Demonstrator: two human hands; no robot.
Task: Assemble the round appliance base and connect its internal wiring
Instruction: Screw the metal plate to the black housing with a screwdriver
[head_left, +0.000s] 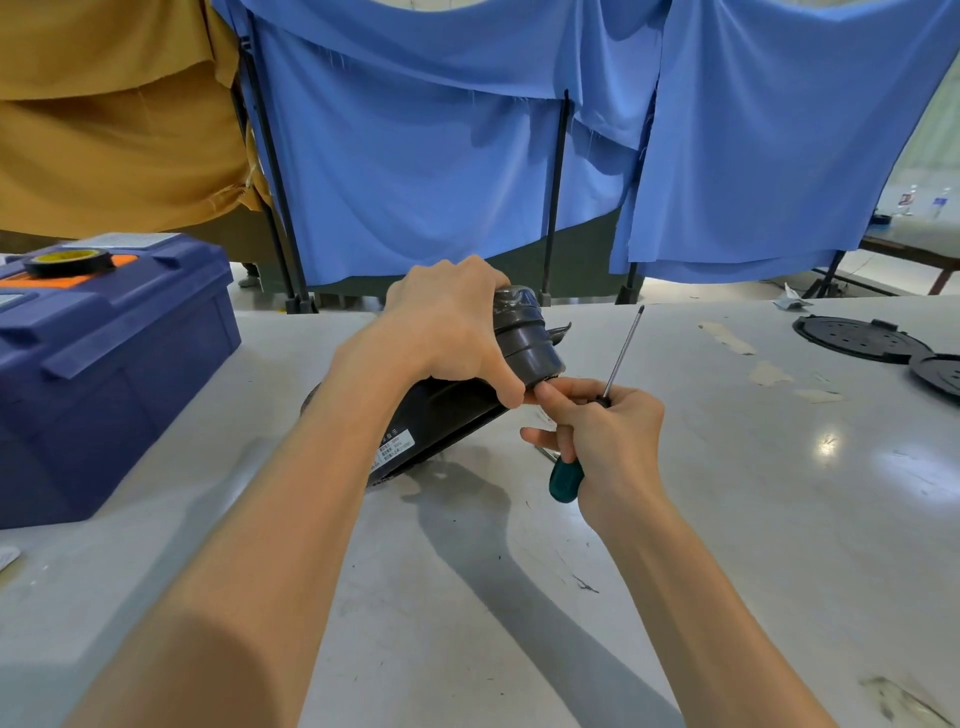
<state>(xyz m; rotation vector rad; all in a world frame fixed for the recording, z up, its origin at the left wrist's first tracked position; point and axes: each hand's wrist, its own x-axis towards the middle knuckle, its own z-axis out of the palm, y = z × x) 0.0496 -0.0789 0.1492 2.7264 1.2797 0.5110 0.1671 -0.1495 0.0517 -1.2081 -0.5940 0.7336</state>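
A black appliance base (441, 415) stands tilted on its edge on the white table, with a white label low on its side. A dark round stepped part (524, 338) sticks up from its top. My left hand (447, 322) grips this part from above and the left, thumb down at its lower rim. My right hand (602, 436) holds a screwdriver (621, 353) with a green handle, its shaft pointing up and away. The right index finger reaches to the rim of the round part beside my left thumb. No wiring shows.
A blue toolbox (104, 364) stands at the left with a roll of black tape (67, 261) on its lid. Two black round plates (862, 340) lie at the far right of the table (727, 519). Blue and tan cloths hang behind.
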